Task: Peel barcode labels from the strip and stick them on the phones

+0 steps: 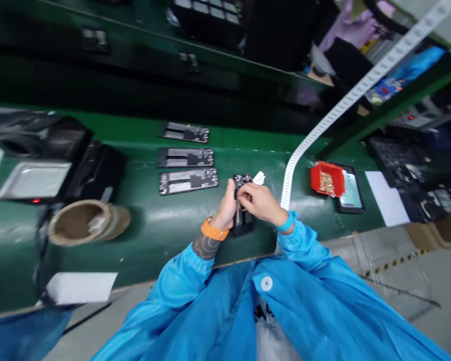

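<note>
An opened phone body lies on the green bench right in front of me. My left hand grips its left edge, with an orange band on that wrist. My right hand is closed over the phone's upper part, fingers pinched on something I cannot make out. A small white piece shows just beyond my fingers. Three more opened phone bodies lie in a row to the left, further back.
A white perforated strip runs from the bench up to the right. A red tray of small parts stands at the right beside a phone. A tape roll, metal tray and white papers lie at the left.
</note>
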A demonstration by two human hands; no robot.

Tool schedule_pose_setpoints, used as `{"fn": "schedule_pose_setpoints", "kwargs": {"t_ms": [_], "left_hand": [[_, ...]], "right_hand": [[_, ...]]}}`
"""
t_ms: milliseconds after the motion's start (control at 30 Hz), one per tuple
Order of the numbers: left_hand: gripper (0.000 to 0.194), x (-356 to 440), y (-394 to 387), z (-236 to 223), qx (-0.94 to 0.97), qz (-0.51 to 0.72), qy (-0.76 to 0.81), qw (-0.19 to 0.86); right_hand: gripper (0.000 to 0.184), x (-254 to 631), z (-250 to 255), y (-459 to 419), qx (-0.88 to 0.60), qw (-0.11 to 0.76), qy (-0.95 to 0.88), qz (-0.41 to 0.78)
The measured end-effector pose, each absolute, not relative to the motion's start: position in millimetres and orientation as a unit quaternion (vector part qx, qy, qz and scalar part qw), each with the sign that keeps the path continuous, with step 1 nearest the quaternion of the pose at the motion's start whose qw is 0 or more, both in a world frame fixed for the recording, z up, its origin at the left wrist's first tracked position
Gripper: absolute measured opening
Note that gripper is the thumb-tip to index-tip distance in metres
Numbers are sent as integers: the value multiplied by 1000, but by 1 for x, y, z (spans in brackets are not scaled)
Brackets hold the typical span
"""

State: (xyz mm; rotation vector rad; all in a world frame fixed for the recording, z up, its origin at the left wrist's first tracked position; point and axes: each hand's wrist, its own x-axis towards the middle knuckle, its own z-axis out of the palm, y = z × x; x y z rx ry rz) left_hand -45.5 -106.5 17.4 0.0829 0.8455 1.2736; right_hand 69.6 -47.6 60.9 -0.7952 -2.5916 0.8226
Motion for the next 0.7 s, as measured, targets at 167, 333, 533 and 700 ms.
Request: {"fn": "schedule_pose_setpoints", "kwargs": {"t_ms": [167, 333, 533, 700], "left_hand": [[63, -42, -103, 29, 26, 581, 420, 696], [81, -48, -101, 37, 10, 573, 400, 715], [84, -54, -99, 36, 33, 545, 385, 744], [72, -29, -95, 28, 92, 442, 343, 824]], "right_hand": [[13, 65, 61, -52, -266, 118, -929, 231], [19, 121, 79, -57, -215, 148, -907, 330], [19, 281, 73, 46, -671, 323, -667, 4], [25, 334, 37, 76, -726, 218, -650, -59]]}}
